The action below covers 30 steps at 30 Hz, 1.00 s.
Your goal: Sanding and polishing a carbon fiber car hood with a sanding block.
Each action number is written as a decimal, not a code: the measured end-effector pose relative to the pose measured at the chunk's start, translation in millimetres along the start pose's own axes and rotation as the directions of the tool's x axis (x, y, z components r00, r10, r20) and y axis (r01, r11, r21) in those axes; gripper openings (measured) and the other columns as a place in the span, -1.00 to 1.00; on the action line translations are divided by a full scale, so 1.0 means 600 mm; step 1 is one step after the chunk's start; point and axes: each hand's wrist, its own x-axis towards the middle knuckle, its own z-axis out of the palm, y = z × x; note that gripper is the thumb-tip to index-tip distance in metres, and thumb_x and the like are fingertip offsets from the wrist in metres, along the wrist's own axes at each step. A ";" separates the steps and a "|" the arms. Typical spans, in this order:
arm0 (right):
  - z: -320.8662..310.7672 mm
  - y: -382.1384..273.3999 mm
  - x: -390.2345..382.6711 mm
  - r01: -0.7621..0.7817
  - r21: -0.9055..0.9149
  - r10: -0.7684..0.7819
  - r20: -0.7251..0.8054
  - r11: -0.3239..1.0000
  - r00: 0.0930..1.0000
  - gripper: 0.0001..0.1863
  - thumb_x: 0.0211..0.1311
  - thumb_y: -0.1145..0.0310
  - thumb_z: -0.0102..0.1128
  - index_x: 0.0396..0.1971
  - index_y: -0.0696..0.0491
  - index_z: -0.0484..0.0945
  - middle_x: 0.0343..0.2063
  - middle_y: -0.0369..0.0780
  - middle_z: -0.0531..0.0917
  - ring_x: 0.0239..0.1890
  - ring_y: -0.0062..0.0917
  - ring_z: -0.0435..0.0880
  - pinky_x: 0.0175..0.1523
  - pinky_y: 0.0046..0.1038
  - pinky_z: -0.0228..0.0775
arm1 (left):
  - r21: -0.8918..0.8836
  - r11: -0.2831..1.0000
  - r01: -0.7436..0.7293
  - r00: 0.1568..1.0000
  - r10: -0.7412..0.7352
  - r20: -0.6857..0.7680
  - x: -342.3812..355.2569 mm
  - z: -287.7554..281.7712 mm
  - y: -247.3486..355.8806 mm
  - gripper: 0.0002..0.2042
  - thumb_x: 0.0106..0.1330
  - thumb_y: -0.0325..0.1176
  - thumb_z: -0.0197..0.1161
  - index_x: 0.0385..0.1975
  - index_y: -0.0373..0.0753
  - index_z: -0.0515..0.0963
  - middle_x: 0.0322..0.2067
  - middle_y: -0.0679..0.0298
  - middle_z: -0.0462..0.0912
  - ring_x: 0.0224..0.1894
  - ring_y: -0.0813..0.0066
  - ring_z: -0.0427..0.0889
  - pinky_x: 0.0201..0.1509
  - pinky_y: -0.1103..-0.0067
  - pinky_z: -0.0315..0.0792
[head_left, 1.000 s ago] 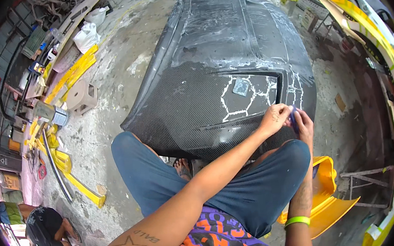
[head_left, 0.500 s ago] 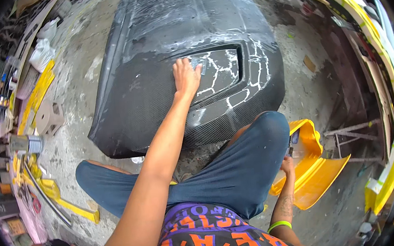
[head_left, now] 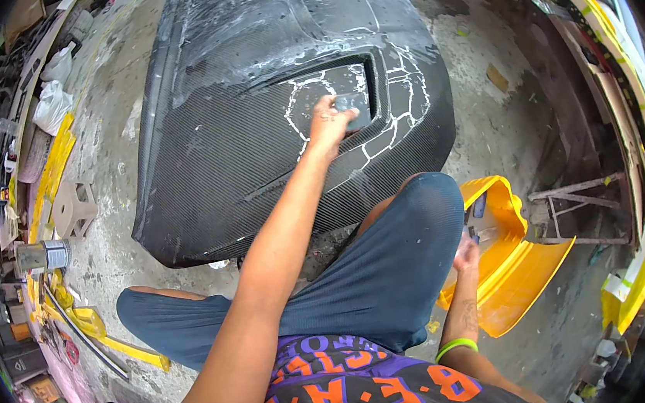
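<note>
Under the left hand [head_left: 331, 127]: grey-blue sheet [head_left: 362, 120], looks like abrasive paper. Fingers closed over its left side, thumb on top; blur hides how tight. Sheet is inside the vent recess [head_left: 310, 113] of the carbon-fibre hood [head_left: 200, 143], close to the recess's right end.

Change: a second ago it lay loose in the recess, both hands together off to its right. Half a second ago it was mid-recess under the left hand; now it's further right. My read: sheet has gone from parked to in use, worked one-handed across the recess.

Right hand [head_left: 466, 254] is well below and right of those fingers, by the right knee. Smeared, can't tell if it holds anything. It has come off the hood, so no steadying from that side.

Around the left fingers: jagged white lines [head_left: 368, 149] ring the recess, left and right; hazy residue on the hood beyond. Just right of the right hand: yellow moulded panel [head_left: 517, 291], then metal stand [head_left: 583, 211]. Far left of the left fingers: plastic stool [head_left: 75, 210], paint can [head_left: 56, 254].
</note>
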 end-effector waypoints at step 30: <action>0.746 0.035 -0.031 0.794 -0.584 0.179 0.774 -0.168 0.608 -0.39 0.21 0.02 0.53 0.11 0.14 0.66 -0.02 -0.08 0.76 0.09 -0.33 0.71 0.21 -0.31 0.54 | 0.530 0.698 -0.481 0.876 0.399 0.270 -0.004 -0.027 0.086 -0.75 0.50 -0.31 0.26 0.03 -0.29 0.71 -0.06 0.11 0.79 -0.37 0.30 0.82 -0.33 0.48 0.69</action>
